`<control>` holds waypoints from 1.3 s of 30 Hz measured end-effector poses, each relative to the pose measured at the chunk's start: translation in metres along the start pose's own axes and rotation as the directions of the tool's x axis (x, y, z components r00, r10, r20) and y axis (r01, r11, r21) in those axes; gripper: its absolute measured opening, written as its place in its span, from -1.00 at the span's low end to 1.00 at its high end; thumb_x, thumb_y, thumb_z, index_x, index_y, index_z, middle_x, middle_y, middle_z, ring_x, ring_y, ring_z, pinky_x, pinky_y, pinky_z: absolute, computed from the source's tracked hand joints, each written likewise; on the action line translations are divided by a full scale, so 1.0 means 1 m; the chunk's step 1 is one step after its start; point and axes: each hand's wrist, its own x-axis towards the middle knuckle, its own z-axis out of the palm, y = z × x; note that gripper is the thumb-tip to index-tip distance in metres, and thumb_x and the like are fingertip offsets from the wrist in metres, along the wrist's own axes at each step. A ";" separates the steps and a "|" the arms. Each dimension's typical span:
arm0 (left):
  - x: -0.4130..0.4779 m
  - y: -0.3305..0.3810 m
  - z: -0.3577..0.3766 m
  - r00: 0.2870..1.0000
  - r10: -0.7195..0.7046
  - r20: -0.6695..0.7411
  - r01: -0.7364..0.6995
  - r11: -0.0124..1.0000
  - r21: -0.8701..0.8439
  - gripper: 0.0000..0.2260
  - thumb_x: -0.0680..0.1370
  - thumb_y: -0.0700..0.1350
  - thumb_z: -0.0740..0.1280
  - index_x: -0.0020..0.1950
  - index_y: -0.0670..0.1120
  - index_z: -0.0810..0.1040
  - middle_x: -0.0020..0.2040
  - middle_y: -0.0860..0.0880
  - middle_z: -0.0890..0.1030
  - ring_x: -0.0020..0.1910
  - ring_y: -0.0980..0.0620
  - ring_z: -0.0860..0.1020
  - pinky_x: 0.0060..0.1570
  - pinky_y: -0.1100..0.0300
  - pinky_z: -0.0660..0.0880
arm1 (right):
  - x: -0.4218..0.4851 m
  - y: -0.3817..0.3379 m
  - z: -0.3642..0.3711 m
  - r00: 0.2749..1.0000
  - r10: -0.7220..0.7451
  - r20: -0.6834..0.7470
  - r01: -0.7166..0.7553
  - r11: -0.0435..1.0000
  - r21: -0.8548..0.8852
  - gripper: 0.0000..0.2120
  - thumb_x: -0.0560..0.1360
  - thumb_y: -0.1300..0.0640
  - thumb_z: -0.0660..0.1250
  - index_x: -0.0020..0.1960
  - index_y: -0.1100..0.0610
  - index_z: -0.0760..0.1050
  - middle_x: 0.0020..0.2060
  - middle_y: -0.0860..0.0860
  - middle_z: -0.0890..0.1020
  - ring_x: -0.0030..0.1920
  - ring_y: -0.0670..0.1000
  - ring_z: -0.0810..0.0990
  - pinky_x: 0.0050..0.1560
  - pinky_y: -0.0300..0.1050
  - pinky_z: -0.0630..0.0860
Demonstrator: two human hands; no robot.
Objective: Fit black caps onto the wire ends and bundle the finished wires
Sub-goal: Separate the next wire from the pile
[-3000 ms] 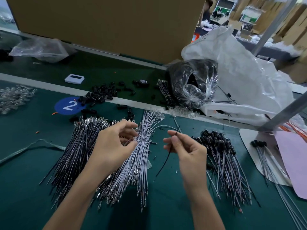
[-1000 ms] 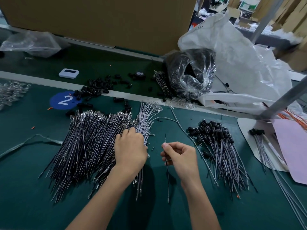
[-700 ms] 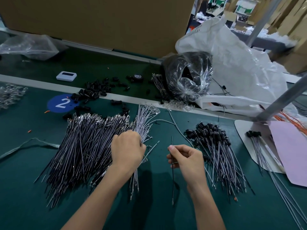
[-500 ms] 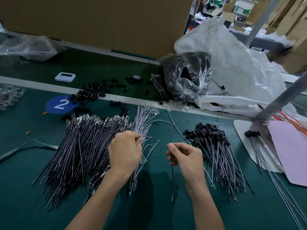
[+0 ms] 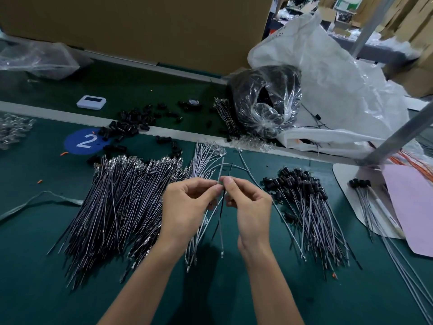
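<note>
Green matting covers the worktop [image 5: 35, 266]. Both hands meet above it. The left hand [image 5: 187, 205] pinches a grey wire [image 5: 220, 170] between thumb and forefinger, and the right hand [image 5: 251, 205] pinches a dark wire [image 5: 230, 170] just beside it. No cap is visible in either pinch. Loose black caps [image 5: 131, 124] lie well apart, towards the far edge. Risk: the thin wires may slip or cross in the fingertips. Their hanging ends may also snag the uncapped pile [image 5: 121, 202] and drag strands towards the capped pile [image 5: 304, 207].
</note>
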 end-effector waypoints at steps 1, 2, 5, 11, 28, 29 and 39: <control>0.000 0.000 0.000 1.000 -0.010 0.012 0.010 1.000 -0.024 -0.93 0.42 -0.25 0.50 -0.12 -0.15 0.71 -0.29 -0.07 0.70 -0.37 0.10 0.61 -0.33 0.31 0.53 | 0.000 0.000 0.001 1.000 0.009 -0.004 -0.009 1.000 0.027 -0.87 0.48 0.23 0.44 -0.20 0.07 0.71 -0.29 -0.01 0.71 -0.28 -0.17 0.60 -0.27 -0.35 0.48; -0.001 0.000 0.001 1.000 -0.014 0.026 0.016 0.999 -0.046 -0.93 0.42 -0.26 0.50 -0.12 -0.15 0.71 -0.29 -0.08 0.70 -0.38 0.09 0.61 -0.33 0.31 0.54 | 0.000 0.000 0.002 1.000 0.023 -0.005 -0.023 0.998 0.052 -0.87 0.47 0.23 0.44 -0.20 0.07 0.71 -0.30 0.00 0.70 -0.28 -0.15 0.60 -0.27 -0.35 0.48; -0.004 -0.002 0.002 0.999 -0.008 0.045 0.012 0.997 -0.071 -0.91 0.42 -0.27 0.49 -0.14 -0.11 0.72 -0.31 -0.09 0.70 -0.39 0.09 0.60 -0.33 0.30 0.54 | 0.000 0.000 0.005 0.998 0.066 0.000 -0.066 0.993 0.096 -0.87 0.47 0.26 0.43 -0.21 0.12 0.70 -0.31 0.02 0.69 -0.30 -0.14 0.59 -0.29 -0.35 0.48; -0.005 -0.012 0.011 0.997 -0.028 0.072 0.030 0.999 -0.022 -0.88 0.46 -0.28 0.46 -0.12 -0.07 0.73 -0.26 -0.04 0.71 -0.29 0.06 0.66 -0.24 0.25 0.58 | 0.002 0.001 0.006 0.998 0.070 -0.002 -0.070 0.990 0.126 -0.83 0.49 0.29 0.40 -0.24 0.14 0.68 -0.35 -0.01 0.66 -0.33 -0.14 0.57 -0.33 -0.31 0.49; 0.096 -0.016 0.036 0.973 0.016 0.229 -0.152 0.794 0.589 -0.84 0.52 -0.19 0.41 0.09 -0.07 0.69 -0.01 0.01 0.70 -0.06 0.11 0.64 0.09 0.32 0.50 | 0.031 0.037 -0.078 0.859 -0.455 -0.235 0.186 0.705 -0.684 -0.90 0.44 0.31 0.47 -0.08 0.16 0.67 -0.23 0.03 0.67 -0.25 -0.05 0.60 -0.18 -0.38 0.46; 0.115 -0.016 0.039 0.976 0.030 0.216 -0.162 0.762 0.627 -0.83 0.55 -0.20 0.38 0.10 -0.07 0.69 0.03 0.00 0.70 -0.02 0.08 0.64 0.11 0.28 0.51 | 0.032 0.043 -0.081 0.886 -0.410 -0.216 0.160 0.708 -0.687 -0.90 0.44 0.33 0.46 -0.08 0.17 0.66 -0.23 0.04 0.68 -0.23 -0.05 0.60 -0.17 -0.42 0.45; 0.228 -0.040 0.074 0.927 0.102 0.362 -0.369 0.429 0.825 -0.53 0.48 -0.49 0.25 0.26 -0.08 0.59 0.32 -0.11 0.54 0.24 -0.12 0.52 0.10 0.05 0.48 | 0.043 0.055 -0.086 0.952 -0.271 -0.145 0.120 0.762 -0.637 -0.87 0.48 0.25 0.44 -0.16 0.04 0.61 -0.29 -0.13 0.63 -0.22 -0.17 0.58 -0.21 -0.37 0.47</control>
